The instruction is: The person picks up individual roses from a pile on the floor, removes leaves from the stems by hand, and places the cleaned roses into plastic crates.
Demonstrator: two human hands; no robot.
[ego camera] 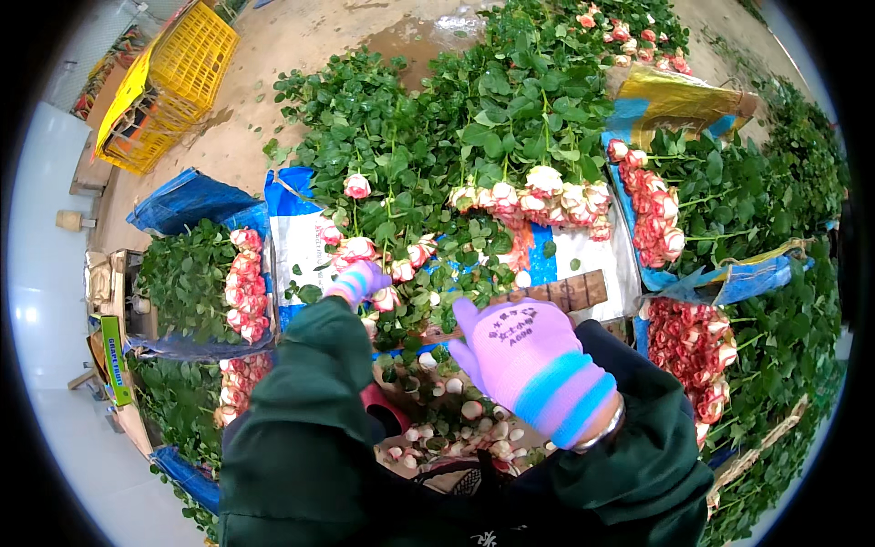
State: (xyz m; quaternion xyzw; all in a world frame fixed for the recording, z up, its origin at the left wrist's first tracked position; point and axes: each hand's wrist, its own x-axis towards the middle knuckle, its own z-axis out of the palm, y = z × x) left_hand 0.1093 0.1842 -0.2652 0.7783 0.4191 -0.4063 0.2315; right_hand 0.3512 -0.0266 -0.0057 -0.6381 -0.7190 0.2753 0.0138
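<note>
My left hand [362, 279], in a striped lilac knit glove, is among loose pink-and-white roses [356, 250] at the left of the work surface. Its fingers reach toward the stems, and whether they grip one is hidden. My right hand [526, 355], gloved alike with blue bands at the cuff, hovers over the near edge with fingers apart and nothing visible in them. Beyond it lies a row of rose heads [545, 181], their leafy stems [410, 123] pointing away from me. A marked wooden strip [581, 290] lies partly behind the right hand.
Bundled roses stand at left [246, 287] and right [649, 208], separated by blue woven-plastic flaps [762, 279]. A yellow plastic crate [195, 58] sits on the floor at upper left. Fallen petals [472, 410] litter the ground below my hands. A green box [115, 359] is at far left.
</note>
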